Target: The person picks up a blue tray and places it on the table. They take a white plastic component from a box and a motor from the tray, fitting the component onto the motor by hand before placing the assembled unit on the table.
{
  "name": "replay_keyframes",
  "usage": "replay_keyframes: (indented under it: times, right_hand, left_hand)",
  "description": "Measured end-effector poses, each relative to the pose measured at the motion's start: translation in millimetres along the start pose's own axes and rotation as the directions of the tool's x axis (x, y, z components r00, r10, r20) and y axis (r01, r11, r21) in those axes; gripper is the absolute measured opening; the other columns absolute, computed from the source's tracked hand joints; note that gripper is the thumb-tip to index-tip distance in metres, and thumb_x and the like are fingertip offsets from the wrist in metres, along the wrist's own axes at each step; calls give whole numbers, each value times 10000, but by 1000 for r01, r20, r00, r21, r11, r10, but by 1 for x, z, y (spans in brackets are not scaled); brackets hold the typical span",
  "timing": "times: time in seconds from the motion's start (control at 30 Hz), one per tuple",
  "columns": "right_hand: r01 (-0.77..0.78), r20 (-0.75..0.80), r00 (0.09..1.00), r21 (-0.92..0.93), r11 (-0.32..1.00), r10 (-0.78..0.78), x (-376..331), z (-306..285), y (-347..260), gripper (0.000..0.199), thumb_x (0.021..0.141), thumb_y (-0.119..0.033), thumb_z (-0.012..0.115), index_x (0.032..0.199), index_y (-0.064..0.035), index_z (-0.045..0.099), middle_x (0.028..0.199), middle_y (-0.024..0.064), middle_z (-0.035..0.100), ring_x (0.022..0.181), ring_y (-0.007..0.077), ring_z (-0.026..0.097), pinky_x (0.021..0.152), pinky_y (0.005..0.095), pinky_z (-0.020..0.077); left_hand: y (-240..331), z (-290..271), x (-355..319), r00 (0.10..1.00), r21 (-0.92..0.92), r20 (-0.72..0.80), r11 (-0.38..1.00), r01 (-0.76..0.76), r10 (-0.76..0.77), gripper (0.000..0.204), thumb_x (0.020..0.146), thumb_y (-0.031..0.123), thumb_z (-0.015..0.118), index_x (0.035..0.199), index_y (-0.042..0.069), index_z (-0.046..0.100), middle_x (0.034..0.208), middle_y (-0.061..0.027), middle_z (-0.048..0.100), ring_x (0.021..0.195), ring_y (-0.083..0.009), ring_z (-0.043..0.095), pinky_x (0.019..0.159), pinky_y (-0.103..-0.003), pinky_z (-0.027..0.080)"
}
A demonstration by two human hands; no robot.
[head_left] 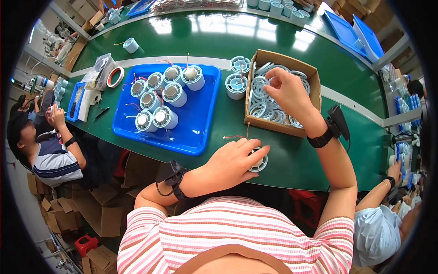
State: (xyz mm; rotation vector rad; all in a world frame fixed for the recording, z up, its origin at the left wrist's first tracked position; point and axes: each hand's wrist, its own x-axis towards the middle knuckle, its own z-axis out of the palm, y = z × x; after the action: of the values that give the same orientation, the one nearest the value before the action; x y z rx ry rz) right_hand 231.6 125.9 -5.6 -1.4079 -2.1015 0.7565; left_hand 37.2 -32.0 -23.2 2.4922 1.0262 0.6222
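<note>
On the green table near its front edge stands a light-blue round plastic housing (259, 165) with a pale disc in its top and thin wires beside it. My left hand (230, 160) rests over it, fingers curled round its rim and partly hiding it. My right hand (288, 91) is over a cardboard box (283, 129) of loose light-blue plastic rings (269, 107). Its thumb and index finger are bent and a little apart, with nothing visible between them. Two spoked light-blue housings (236, 86) stand just left of the box.
A blue tray (182, 139) to the left holds several wired housings (173, 93). Beyond it lie a red-and-white ring (115, 77) and a clear plastic bin (104, 68). A lone housing (131, 45) stands farther back. Co-workers sit left and right.
</note>
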Motion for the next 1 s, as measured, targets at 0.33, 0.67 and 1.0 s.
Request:
replay_keyframes:
  times: [0.33,0.67,1.0]
  right_hand:
    - [277,-265,940,221,935,-215,-70,-78,-30,214,932,67,583,1110,21,692,990,64,635,914,134,629,787,251,497]
    - [191,261,949,-25,981,-178,-159,-24,18,315,807,107,641,1061,-58,726,1047,137,646,967,343,630,867,384,508]
    - [-122,-344,931,14,992,120,-207,36,38,668,713,-22,839,1319,-38,559,1280,159,599,1194,359,575,1025,414,455]
  left_hand:
    - [6,-9,1,990,212,-127,977,-35,63,728,737,242,862,1340,41,508,1272,-130,576,1122,-311,589,989,-416,442]
    - [1,14,28,957,-141,195,960,242,-212,629,770,264,858,1249,51,511,1197,-152,600,1054,-341,636,917,-424,497]
    - [2,24,24,899,-308,140,844,438,-415,648,788,120,853,1335,36,516,1285,-134,611,1093,-305,678,862,-362,570]
